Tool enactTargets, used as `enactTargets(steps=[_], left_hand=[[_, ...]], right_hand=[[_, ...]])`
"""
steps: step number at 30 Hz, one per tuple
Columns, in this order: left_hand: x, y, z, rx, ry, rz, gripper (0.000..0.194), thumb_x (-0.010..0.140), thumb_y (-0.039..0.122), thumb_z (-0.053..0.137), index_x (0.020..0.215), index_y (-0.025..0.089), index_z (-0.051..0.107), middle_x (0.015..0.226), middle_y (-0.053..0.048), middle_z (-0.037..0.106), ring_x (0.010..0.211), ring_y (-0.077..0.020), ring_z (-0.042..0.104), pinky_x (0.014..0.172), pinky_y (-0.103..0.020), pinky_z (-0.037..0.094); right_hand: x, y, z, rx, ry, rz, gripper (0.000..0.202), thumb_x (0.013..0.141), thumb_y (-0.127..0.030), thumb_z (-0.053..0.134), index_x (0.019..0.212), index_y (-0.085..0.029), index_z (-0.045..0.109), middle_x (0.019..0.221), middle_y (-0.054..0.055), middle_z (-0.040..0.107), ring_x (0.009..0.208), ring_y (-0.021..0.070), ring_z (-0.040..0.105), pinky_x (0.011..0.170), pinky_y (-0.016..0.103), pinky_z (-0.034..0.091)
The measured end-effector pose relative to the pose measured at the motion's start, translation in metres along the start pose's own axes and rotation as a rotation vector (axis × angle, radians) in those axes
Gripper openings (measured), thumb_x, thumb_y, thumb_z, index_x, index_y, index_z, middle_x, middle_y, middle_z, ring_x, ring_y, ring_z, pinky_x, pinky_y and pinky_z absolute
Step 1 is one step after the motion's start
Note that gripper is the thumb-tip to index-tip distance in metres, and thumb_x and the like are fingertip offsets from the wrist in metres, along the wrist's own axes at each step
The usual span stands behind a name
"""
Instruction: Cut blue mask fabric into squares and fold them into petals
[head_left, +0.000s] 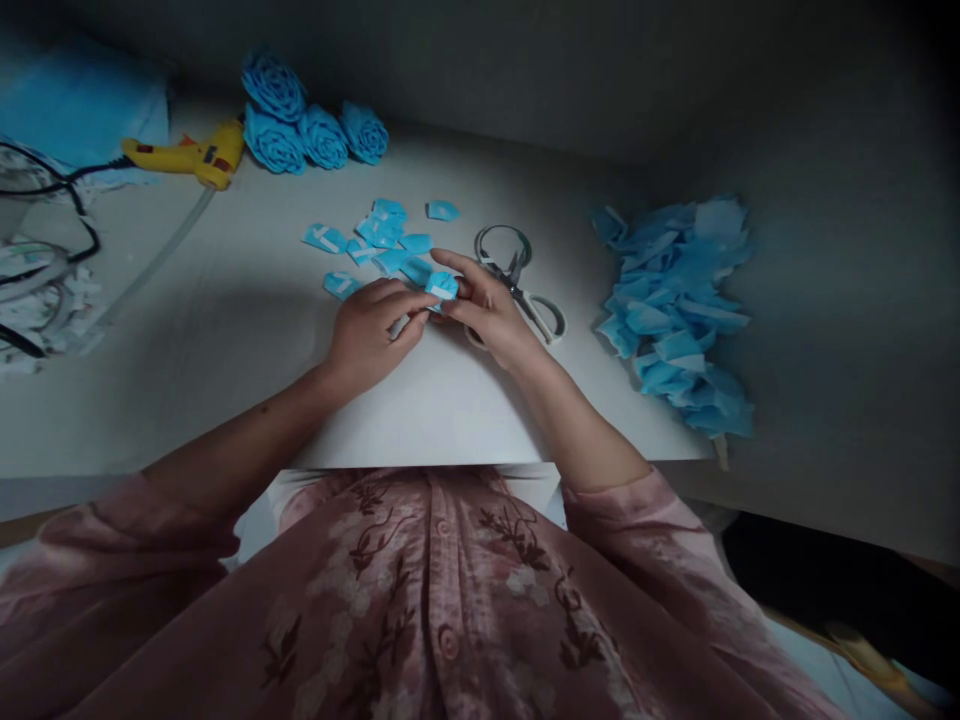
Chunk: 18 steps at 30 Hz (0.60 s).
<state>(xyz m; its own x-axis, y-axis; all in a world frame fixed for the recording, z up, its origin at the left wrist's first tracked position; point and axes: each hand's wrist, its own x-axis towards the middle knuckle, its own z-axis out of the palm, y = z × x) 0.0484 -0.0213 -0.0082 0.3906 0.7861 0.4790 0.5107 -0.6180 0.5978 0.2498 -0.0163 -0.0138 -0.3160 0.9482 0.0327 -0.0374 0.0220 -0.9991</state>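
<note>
Between my fingertips is a small blue piece [442, 286] with a white strip on it, above the white table. My left hand [375, 328] pinches its lower left side with thumb and finger. My right hand [491, 312] grips it from the right, thumb below and index finger stretched out above. Several blue petal-shaped pieces [381, 230] with white strips lie just beyond my hands. Scissors [551, 318] with pale handles rest beside and partly under my right hand, their blades hard to make out.
Several blue crepe roses [322, 137] stand at the back left, beside a yellow glue gun [217, 155] with a black cord. Blue sheets [82, 105] and white scraps [45, 300] lie far left. A heap of blue pieces [675, 310] covers the right side of the table [225, 400].
</note>
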Motion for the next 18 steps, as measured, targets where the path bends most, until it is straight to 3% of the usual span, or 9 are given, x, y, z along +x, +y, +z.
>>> enactTargets(steps=[9,18], left_hand=[[-0.0029,-0.0039,0.0008,0.094,0.013,0.074,0.030,0.098,0.017,0.056,0.113,0.023,0.081,0.100,-0.005,0.078,0.093,-0.0186,0.072,0.088,-0.030,0.055],[-0.0032,-0.0029,0.0001,0.127,-0.010,0.049,0.035,0.098,0.018,0.054,0.119,0.026,0.081,0.103,-0.003,0.079,0.099,-0.0194,0.072,0.091,-0.032,0.055]], right_hand=[[-0.0016,-0.0039,-0.0012,0.105,-0.025,0.027,0.065,0.083,-0.038,0.074,0.145,-0.028,0.056,0.108,0.002,0.071,0.109,0.0220,0.068,0.102,0.040,0.060],[-0.0016,-0.0065,-0.0024,0.096,-0.018,0.019,0.066,0.082,-0.042,0.076,0.145,-0.029,0.058,0.119,0.003,0.072,0.119,0.0238,0.067,0.107,0.042,0.059]])
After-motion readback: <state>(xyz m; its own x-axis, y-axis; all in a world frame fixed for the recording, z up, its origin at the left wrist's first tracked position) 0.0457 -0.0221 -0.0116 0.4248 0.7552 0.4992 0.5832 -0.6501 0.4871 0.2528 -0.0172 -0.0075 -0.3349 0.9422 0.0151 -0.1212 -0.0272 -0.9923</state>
